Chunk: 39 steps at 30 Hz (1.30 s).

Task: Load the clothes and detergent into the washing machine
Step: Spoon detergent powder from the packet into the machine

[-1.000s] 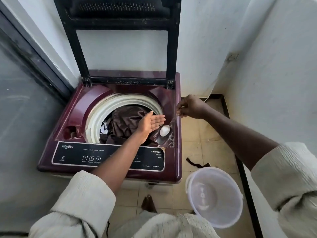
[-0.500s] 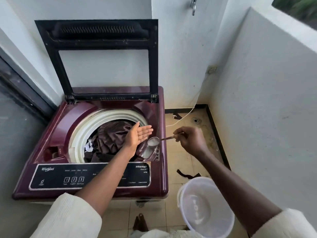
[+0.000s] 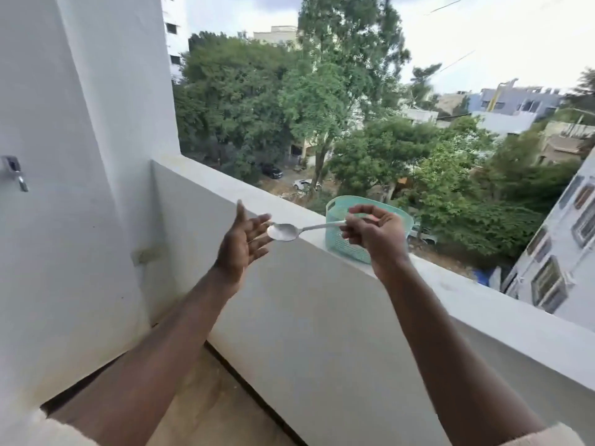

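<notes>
My right hand [image 3: 375, 233] pinches the handle of a metal spoon [image 3: 285, 232], held level in the air in front of the balcony wall. The spoon's bowl points left and looks pale inside. My left hand [image 3: 243, 244] is open, palm facing right, with its fingers right beside the spoon's bowl. Behind my right hand a teal plastic basket [image 3: 341, 241] stands on top of the parapet. The washing machine and the clothes are out of view.
A white parapet wall [image 3: 322, 317] runs from centre left to the lower right, with a drop to trees and a street beyond. A white wall with a metal tap [image 3: 14, 170] stands at left. Tiled floor [image 3: 209, 397] shows at the bottom.
The view has swung up and right, away from the washing machine to the parapet. Both hands have come up with the spoon, which now sits near the teal basket.
</notes>
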Available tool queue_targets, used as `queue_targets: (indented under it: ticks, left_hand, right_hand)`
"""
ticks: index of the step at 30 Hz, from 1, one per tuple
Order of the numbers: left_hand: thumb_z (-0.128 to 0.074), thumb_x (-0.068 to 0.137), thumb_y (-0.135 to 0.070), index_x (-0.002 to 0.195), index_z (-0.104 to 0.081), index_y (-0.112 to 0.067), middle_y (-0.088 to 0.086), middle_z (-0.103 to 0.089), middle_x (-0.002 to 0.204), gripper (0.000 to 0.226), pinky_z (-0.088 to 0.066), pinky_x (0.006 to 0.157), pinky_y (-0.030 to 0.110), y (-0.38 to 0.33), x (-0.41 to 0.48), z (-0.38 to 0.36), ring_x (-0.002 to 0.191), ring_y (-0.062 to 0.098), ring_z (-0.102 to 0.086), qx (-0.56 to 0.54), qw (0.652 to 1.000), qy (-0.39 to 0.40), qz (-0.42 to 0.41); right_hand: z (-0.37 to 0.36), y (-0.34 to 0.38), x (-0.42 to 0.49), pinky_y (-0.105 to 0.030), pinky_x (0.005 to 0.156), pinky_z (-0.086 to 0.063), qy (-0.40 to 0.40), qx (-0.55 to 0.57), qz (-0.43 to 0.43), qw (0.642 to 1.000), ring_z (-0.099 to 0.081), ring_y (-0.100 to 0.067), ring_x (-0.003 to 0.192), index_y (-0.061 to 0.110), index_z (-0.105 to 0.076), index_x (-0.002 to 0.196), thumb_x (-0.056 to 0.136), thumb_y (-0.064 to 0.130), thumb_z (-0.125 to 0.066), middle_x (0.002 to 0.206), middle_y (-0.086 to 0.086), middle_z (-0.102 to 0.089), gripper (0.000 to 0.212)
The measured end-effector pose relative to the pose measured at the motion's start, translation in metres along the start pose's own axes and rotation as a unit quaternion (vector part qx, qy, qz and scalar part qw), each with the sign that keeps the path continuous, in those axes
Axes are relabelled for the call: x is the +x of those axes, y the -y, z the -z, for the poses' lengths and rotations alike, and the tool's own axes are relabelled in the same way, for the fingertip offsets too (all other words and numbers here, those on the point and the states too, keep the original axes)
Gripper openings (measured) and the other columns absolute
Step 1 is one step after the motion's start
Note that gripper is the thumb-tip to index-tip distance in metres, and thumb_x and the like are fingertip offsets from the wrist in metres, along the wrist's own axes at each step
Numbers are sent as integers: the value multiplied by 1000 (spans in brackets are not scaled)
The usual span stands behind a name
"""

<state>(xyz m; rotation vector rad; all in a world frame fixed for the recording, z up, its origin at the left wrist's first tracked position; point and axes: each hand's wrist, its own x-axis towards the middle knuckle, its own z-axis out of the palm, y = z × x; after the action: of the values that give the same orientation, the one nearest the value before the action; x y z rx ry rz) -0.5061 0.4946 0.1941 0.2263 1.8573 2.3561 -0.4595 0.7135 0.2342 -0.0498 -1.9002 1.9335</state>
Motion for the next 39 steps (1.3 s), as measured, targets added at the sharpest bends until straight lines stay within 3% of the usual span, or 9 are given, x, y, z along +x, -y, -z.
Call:
queue_targets:
  ticks: [5, 9, 13, 17, 21, 24, 29, 34, 39]
  left_hand:
    - [-12, 93, -65, 139, -47, -11, 12, -53, 141, 79, -43, 95, 36, -9, 68, -114, 123, 24, -54, 104, 985, 136, 15]
    - [-17, 93, -67, 142, -39, -2, 21, -48, 143, 84, -46, 88, 33, 0, 104, -157, 122, 28, -53, 156, 974, 159, 31]
    - [-20, 90, -72, 145, -36, -4, 21, -48, 143, 89, -44, 96, 37, 13, 125, -171, 124, 30, -52, 191, 968, 155, 48]
    - [-18, 86, -76, 141, -40, -2, 19, -54, 136, 95, -46, 98, 39, 20, 137, -170, 115, 27, -57, 205, 966, 151, 52]
    - [-19, 85, -78, 123, -54, -3, 13, -63, 109, 91, -49, 90, 35, 19, 141, -168, 99, 22, -62, 200, 968, 142, 53]
    - [-19, 86, -77, 112, -58, -7, 14, -66, 111, 84, -48, 87, 35, 21, 140, -168, 103, 24, -65, 198, 969, 136, 50]
    - [-16, 91, -70, 128, -56, -8, 9, -63, 120, 82, -47, 81, 32, 20, 135, -157, 111, 21, -59, 192, 969, 153, 37]
    - [-19, 95, -65, 122, -60, -12, 11, -62, 127, 72, -44, 77, 34, 17, 126, -133, 116, 24, -55, 199, 973, 118, -11]
    - [-17, 95, -64, 128, -55, -10, 14, -62, 124, 73, -43, 90, 42, 8, 105, -97, 113, 27, -54, 227, 970, 86, 9]
  right_hand:
    - [113, 25, 74, -18, 43, -51, -178, -79, 73, 978, -62, -6, 42, 5, -67, 84, 83, -5, -63, 59, -2, -69, 11]
    - [153, 16, 121, -17, 43, -51, -226, -251, 87, 937, -66, -7, 50, 6, -69, 97, 82, 4, -66, 80, -14, -70, 16]
    - [151, 1, 149, -30, 64, -56, -211, -394, 99, 889, -67, -26, 68, 9, -70, 97, 81, 6, -61, 82, -15, -71, 19]
    - [135, -18, 166, -36, 68, -58, -182, -431, 69, 881, -66, -28, 72, 11, -71, 91, 79, 2, -58, 80, -13, -69, 19]
    - [119, -37, 182, -21, 54, -52, -101, -444, -1, 890, -67, -17, 59, 11, -66, 83, 78, -1, -60, 67, -7, -66, 15]
    - [105, -49, 191, -17, 36, -48, -28, -443, -66, 894, -61, -5, 37, 6, -65, 82, 82, -2, -60, 59, -8, -65, 9]
    - [97, -54, 189, -35, 61, -61, 21, -601, -75, 796, -70, -21, 60, 0, -66, 82, 79, 14, -69, 70, -12, -69, 15]
    - [89, -47, 175, -31, 62, -45, -16, -721, -3, 693, -50, -25, 72, 4, -65, 97, 75, 33, -77, 84, -11, -62, 39]
    - [87, -36, 158, -34, 64, -49, -27, -734, -17, 678, -52, -26, 72, 3, -66, 99, 76, 35, -77, 88, -13, -65, 41]
